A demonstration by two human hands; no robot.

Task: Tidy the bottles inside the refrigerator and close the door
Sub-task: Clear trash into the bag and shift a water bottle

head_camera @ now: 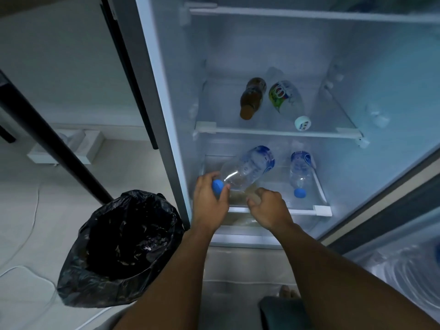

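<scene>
Refrigerator (273, 55) open, tidying underway: left hand (209, 198) clamped around the neck of a tilted water bottle (247, 167) on the lower shelf (309, 211), right hand (269, 208) closed beside it, contents unclear; next, likely stand it upright.

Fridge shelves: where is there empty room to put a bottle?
Middle shelf: bare left of the brown bottle and right of the green-labelled bottle. Lower shelf: crowded in front, where both hands work; a gap beside the blue-capped bottle.

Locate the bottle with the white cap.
In the head view, the bottle with the white cap lies on the middle shelf, right of the brown bottle, cap toward the front edge.
</scene>
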